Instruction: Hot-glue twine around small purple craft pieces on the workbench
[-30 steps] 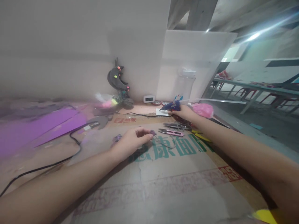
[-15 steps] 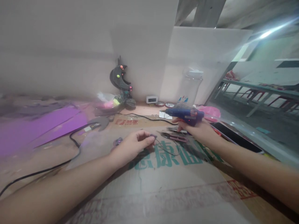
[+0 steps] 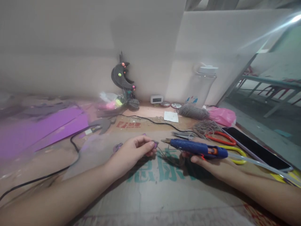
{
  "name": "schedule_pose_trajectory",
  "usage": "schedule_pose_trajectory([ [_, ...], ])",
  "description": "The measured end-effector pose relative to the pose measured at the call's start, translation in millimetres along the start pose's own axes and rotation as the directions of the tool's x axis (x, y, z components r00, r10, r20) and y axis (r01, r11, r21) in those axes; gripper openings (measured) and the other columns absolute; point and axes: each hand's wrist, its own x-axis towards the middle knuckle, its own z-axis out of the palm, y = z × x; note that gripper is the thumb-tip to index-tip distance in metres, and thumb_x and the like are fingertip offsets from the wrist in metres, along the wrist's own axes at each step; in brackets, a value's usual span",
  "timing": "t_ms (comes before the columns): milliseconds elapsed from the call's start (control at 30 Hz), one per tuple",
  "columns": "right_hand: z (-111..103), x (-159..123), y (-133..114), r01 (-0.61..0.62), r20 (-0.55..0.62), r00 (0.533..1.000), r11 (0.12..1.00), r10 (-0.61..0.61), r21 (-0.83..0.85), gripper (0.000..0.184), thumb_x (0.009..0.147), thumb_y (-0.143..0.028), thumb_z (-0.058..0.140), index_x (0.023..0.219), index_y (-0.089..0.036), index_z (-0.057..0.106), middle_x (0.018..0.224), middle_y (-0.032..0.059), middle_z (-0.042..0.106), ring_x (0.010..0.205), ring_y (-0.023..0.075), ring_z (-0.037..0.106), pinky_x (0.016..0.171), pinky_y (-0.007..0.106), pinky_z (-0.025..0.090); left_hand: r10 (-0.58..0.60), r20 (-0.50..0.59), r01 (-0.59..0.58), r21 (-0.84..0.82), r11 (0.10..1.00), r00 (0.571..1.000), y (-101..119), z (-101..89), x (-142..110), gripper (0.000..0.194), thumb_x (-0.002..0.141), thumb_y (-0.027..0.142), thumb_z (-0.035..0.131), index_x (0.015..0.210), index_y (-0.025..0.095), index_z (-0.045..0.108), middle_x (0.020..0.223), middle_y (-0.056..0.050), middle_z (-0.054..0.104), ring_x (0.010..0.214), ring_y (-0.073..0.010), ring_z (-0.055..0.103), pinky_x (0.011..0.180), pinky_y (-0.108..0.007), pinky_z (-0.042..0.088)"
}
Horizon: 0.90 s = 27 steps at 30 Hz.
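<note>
My left hand (image 3: 138,147) is closed in a pinch on a small purple piece (image 3: 155,144) with a thin grey cord (image 3: 166,155) trailing from it. In my right hand (image 3: 199,160) is a blue hot glue gun (image 3: 192,147), its fingers wrapped round the grip. The gun points left, its metal nozzle a short gap from the purple piece. A clear glue stick (image 3: 251,161) sticks out of its back end. Behind my left wrist lies another small purple piece (image 3: 117,147), partly hidden by the hand.
A grey yarn skein (image 3: 194,111), red-handled scissors (image 3: 222,138), a yellow handle (image 3: 237,153) and a phone (image 3: 256,147) lie at the right. A clear bottle (image 3: 199,86) stands behind. Purple sheets (image 3: 58,128) and a black cable (image 3: 75,147) are left. A dark crescent ornament (image 3: 121,77) stands at the back.
My right hand has brought the glue gun nearer to me, its nozzle now close to the piece in my left hand. The view has shifted slightly; my left hand keeps its pinch.
</note>
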Motion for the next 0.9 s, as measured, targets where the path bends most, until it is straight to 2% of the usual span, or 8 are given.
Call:
schedule_pose_trajectory([
  [100, 1.8, 2.6, -0.4, -0.004, 0.007, 1.000, 1.000, 0.003, 0.020, 0.021, 0.082, -0.047, 0.062, 0.086, -0.026, 0.065, 0.082, 0.0059, 0.069, 0.073, 0.0249, 0.067, 0.058, 0.035, 0.056, 0.005, 0.013, -0.005, -0.015, 1.000, 1.000, -2.4, -0.4, 1.2, 0.024, 0.077, 0.036, 0.069, 0.081, 0.015, 0.059, 0.070, 0.000, 0.063, 0.065, -0.0104, 0.058, 0.064, -0.022, 0.044],
  [233, 4.8, 6.5, -1.3, 0.002, -0.011, 1.000, 0.999, -0.002, 0.045, 0.022, 0.084, -0.047, 0.058, 0.083, -0.026, 0.064, 0.080, 0.0059, 0.068, 0.075, 0.0250, 0.067, 0.061, 0.036, 0.056, 0.024, 0.024, -0.024, -0.001, 1.000, 0.999, -5.1, -0.9, 2.2, 0.023, 0.080, 0.037, 0.067, 0.083, 0.016, 0.059, 0.073, 0.000, 0.064, 0.066, -0.0097, 0.058, 0.064, -0.021, 0.043],
  [400, 5.0, 7.6, -4.5, -0.016, -0.026, 1.000, 0.999, 0.017, 0.035, 0.027, 0.084, -0.051, 0.057, 0.077, -0.025, 0.062, 0.075, 0.0047, 0.067, 0.071, 0.0233, 0.067, 0.061, 0.035, 0.054, 0.028, -0.032, -0.025, 0.074, 0.997, 0.999, -2.1, -0.4, 1.6, 0.023, 0.081, 0.038, 0.065, 0.083, 0.016, 0.060, 0.072, 0.001, 0.061, 0.068, -0.0100, 0.055, 0.066, -0.021, 0.040],
  [567, 2.9, 8.2, -3.4, -0.078, 0.036, 0.997, 0.982, 0.073, 0.170, 0.035, 0.082, -0.057, 0.056, 0.080, -0.023, 0.060, 0.077, 0.0042, 0.067, 0.065, 0.0214, 0.068, 0.059, 0.034, 0.056, 0.036, -0.044, -0.031, 0.107, 0.994, 0.998, -1.0, 0.0, 1.1, 0.024, 0.084, 0.040, 0.062, 0.080, 0.016, 0.060, 0.070, 0.001, 0.059, 0.067, -0.0108, 0.053, 0.064, -0.022, 0.038],
  [733, -0.3, 7.4, -1.8, -0.056, -0.004, 0.998, 0.997, 0.056, 0.046, 0.029, 0.082, -0.051, 0.058, 0.087, -0.024, 0.064, 0.081, 0.0047, 0.069, 0.078, 0.0256, 0.068, 0.068, 0.036, 0.056, 0.048, -0.034, -0.044, 0.107, 0.993, 0.998, -4.5, -1.6, 1.1, 0.025, 0.083, 0.041, 0.062, 0.084, 0.016, 0.061, 0.072, 0.000, 0.061, 0.068, -0.0121, 0.054, 0.062, -0.022, 0.037],
  [900, -0.1, 6.3, -4.0, -0.035, 0.029, 0.999, 0.999, 0.035, 0.000, 0.028, 0.085, -0.049, 0.054, 0.082, -0.023, 0.063, 0.082, 0.0040, 0.069, 0.074, 0.0223, 0.066, 0.067, 0.034, 0.053, 0.067, -0.037, -0.063, 0.111, 0.992, 0.997, -3.8, -3.2, 0.3, 0.026, 0.081, 0.041, 0.065, 0.085, 0.016, 0.059, 0.073, -0.001, 0.062, 0.068, -0.0123, 0.054, 0.064, -0.023, 0.037],
])
